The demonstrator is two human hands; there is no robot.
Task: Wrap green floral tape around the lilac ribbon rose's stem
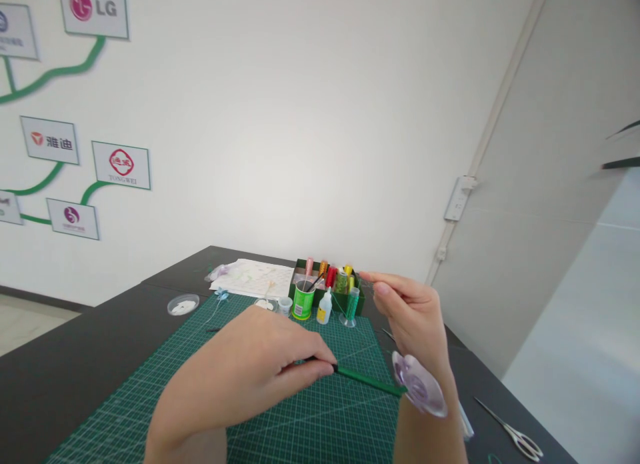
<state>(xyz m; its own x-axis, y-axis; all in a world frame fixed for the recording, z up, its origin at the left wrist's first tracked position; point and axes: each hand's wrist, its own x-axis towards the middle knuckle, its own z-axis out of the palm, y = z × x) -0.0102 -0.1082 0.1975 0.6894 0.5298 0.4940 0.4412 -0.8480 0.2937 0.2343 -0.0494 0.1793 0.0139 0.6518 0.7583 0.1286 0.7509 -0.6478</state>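
My left hand [270, 357] pinches the dark end of a green stem [367, 379] above the cutting mat. At the stem's other end is a pale purple, translucent flower [421, 386], which overlaps my right wrist in the view. My right hand [410, 307] is raised higher, with thumb and index finger pressed together toward the left. A faint thin strand seems to be near its fingertips, too fine to make out.
Behind the hands stand a green can [303, 301] with tools, a glue bottle [324, 308], a teal thread spool [353, 307] and a box [363, 304] of colored spools. Scissors [515, 437] lie at right, a clear dish [183, 305] at left, white paper [255, 277] at the back.
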